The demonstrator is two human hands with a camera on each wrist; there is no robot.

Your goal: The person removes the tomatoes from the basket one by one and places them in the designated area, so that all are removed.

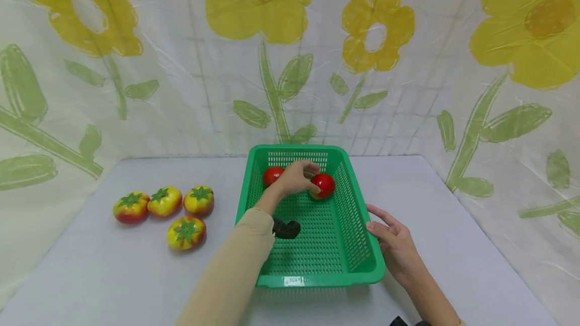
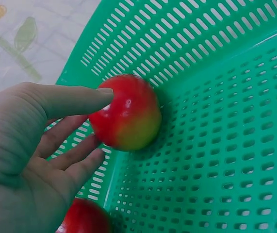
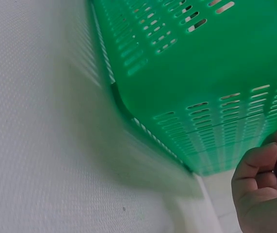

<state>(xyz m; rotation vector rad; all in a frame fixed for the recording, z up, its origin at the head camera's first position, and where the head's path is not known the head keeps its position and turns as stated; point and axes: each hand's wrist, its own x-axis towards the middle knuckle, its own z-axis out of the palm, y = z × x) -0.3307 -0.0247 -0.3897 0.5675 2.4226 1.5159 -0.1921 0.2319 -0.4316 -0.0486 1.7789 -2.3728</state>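
A green slatted plastic basket point(image 1: 317, 279) stands on the white table. Inside its far part, my left hand point(image 1: 295, 177) is at a glossy red tomato point(image 1: 324, 185) with a yellow-green patch. In the left wrist view the thumb lies against the tomato point(image 2: 131, 116), while the loosely spread fingers reach beside it. Another red tomato point(image 1: 273, 175) sits in the far left corner, partly behind that hand. My right hand point(image 1: 399, 245) grips the basket's right side, thumb at the rim and fingers outside. The right wrist view shows the basket wall point(image 3: 216, 126) beside that hand.
Several yellow-and-red tomatoes point(image 1: 186, 233) with green leafy tops lie on the table point(image 1: 113, 275) left of the basket. Behind the table hangs a white curtain point(image 1: 181, 89) with painted yellow flowers. My left forearm crosses over the basket's left rim.
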